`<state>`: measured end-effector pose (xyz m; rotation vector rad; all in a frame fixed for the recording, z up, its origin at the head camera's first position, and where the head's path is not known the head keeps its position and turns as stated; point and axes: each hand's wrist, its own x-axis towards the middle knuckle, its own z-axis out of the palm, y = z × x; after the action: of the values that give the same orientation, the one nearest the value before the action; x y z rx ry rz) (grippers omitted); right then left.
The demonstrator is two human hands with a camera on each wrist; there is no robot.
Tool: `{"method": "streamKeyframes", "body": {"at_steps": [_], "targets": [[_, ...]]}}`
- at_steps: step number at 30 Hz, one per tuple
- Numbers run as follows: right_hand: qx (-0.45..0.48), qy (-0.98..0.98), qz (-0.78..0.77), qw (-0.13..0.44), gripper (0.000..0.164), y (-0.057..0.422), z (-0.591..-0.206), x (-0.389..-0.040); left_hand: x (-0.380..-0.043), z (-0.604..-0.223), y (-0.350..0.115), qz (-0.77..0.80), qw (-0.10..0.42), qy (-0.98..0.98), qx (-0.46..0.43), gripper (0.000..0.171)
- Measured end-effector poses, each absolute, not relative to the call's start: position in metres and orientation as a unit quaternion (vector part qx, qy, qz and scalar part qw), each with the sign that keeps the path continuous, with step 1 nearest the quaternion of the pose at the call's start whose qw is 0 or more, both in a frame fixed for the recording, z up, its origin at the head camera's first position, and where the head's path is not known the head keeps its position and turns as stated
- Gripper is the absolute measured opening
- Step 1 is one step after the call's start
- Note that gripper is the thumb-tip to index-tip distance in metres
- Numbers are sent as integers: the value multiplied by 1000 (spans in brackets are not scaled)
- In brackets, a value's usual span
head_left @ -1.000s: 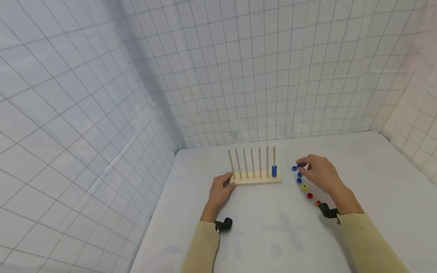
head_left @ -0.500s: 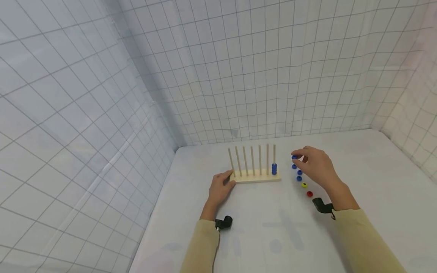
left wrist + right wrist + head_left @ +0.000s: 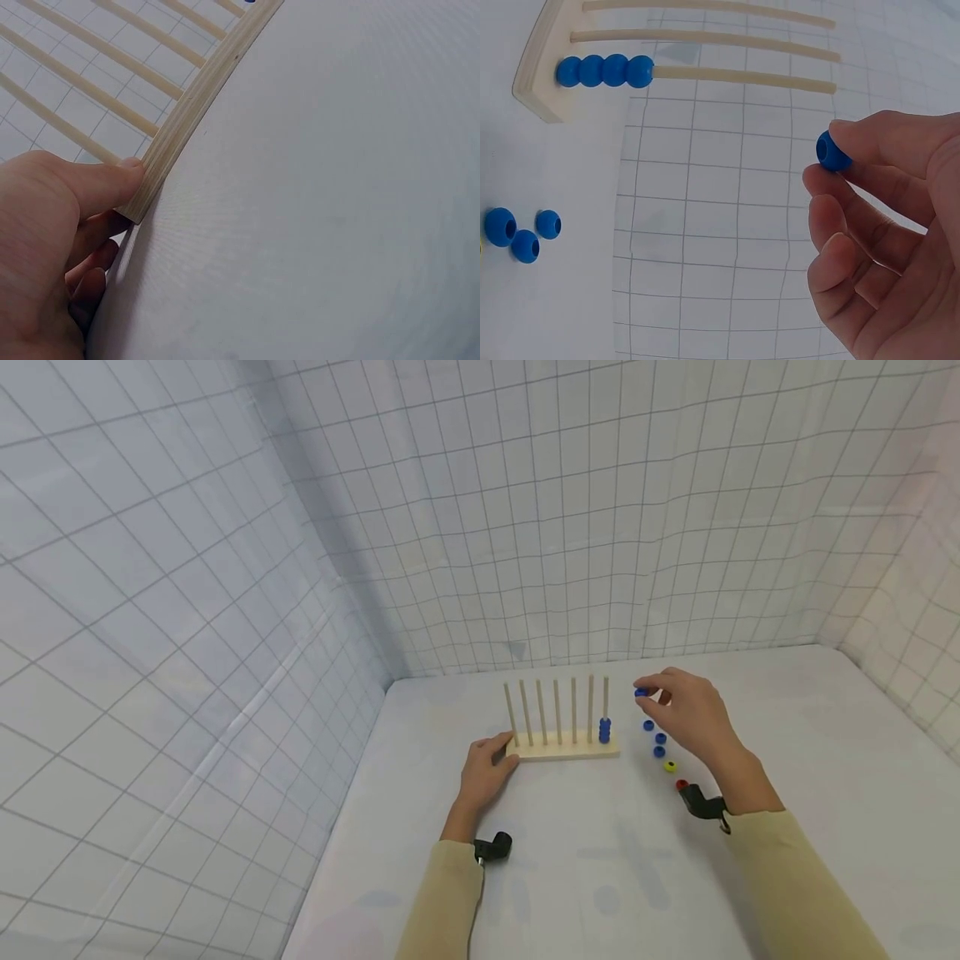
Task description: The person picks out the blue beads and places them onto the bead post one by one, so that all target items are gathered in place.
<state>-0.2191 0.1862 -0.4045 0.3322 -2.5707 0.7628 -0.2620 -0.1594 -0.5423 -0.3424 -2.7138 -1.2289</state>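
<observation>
Wears plain yellowish-beige long sleeves (image 3: 810,885), two bent black wrist cameras (image 3: 492,847) and a thin dark cable (image 3: 476,913) along the left sleeve (image 3: 441,910).

Both arms (image 3: 806,881) reached in from the near side, the right hand (image 3: 693,710) raised with thumb (image 3: 889,139) and fingers (image 3: 829,217) pinched, the left hand (image 3: 483,775) lower, its thumb (image 3: 105,186) and forefinger (image 3: 491,746) parted.

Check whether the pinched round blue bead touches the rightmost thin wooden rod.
Apart: in the right wrist view, a clear gap separates the blue bead from the wooden rod.
</observation>
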Motion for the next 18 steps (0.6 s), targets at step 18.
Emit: {"method": "streamKeyframes", "body": {"at_steps": [18], "targets": [[140,-915,283,250,24,175,-383,-220,-263,-540,-158,-409,65,-904,-110,49]]}}
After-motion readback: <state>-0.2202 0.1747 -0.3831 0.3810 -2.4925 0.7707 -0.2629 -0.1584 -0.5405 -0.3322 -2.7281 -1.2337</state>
